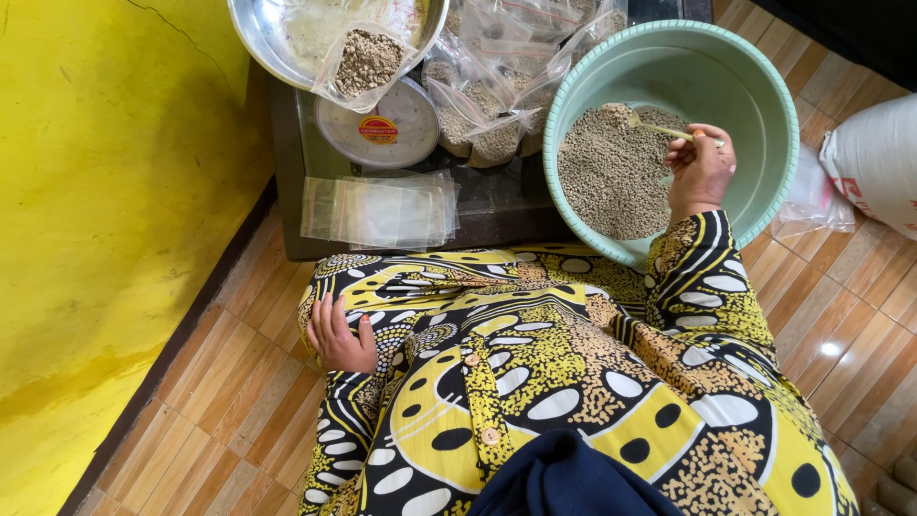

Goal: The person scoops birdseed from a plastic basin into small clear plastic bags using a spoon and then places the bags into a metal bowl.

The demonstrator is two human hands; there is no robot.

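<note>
The basin (764, 86) of pellets (611, 172) sits right of the scale (382, 129), with empty bags (382, 210) before it.

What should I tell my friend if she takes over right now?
Right hand holds a spoon over the grain in the green basin.
Left hand rests flat on the lap, holding nothing.
One filled bag sits in the scale's metal pan; more filled bags lie beside it.
Empty bags wait in front of the scale, and grain remains in the basin.

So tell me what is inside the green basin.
The green basin holds a heap of brown pellets, with a spoon held by the right hand dipping in. The basin's floor under the heap is covered.
</note>
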